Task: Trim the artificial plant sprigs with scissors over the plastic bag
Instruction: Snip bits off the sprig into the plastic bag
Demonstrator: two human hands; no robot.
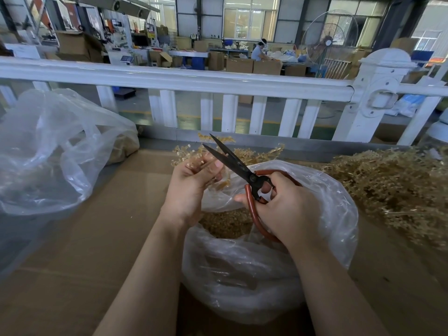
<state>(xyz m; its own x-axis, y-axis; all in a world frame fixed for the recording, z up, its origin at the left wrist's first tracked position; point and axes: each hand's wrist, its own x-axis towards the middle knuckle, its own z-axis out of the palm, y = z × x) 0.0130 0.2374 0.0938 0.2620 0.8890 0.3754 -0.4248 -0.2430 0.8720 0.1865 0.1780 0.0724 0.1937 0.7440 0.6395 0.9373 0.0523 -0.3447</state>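
Left hand (pixel 191 183) grip pinching sprig (pixel 194 151), right hand (pixel 288 209) clasping scissors (pixel 232 163), handles part-hidden.

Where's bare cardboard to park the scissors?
Free: cardboard between the big empty bag at left and the centre bag, under the left hand. Crowded: the sprig pile fills the right, and loose sprigs lie behind the scissors in the right hand.

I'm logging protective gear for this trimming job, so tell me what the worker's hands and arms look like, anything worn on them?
Nothing is worn. The left hand and right hand are bare: no gloves, rings or tape that I can see. Both forearms are bare right down to the bottom edge of the picture, with no sleeve, cuff, watch or wristband in view.
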